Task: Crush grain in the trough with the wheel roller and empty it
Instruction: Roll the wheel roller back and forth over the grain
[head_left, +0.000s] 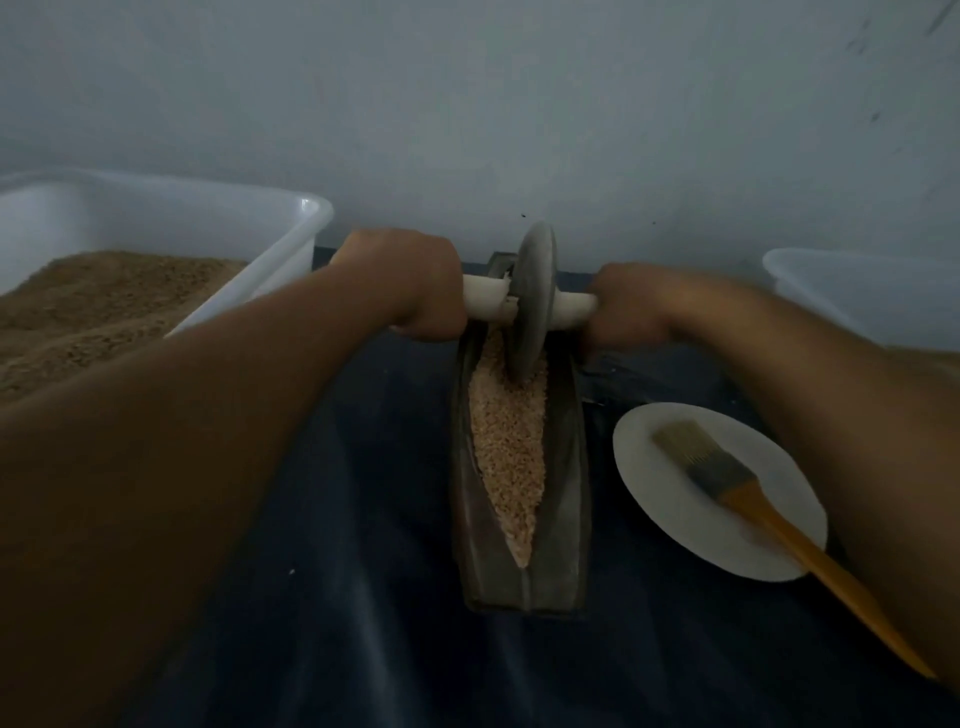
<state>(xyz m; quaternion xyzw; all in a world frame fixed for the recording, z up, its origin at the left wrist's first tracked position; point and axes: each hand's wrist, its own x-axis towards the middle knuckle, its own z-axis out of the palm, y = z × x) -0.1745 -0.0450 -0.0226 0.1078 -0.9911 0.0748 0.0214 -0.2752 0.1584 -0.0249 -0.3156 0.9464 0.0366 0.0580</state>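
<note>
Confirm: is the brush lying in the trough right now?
No. The brush lies across the white plate to the right of the trough, which holds only grain and the wheel roller.

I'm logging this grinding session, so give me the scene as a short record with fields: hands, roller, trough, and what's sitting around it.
left hand: left hand grips the roller's white handle
right hand: right hand grips the handle's other end
roller: wheel roller upright, standing in the far end of the trough
trough: trough lengthwise on a dark cloth, holding pale grain
right of trough: white plate with a yellow-handled brush lying on it
left: white tub of brown meal
far right: second white tub, contents hidden
</note>
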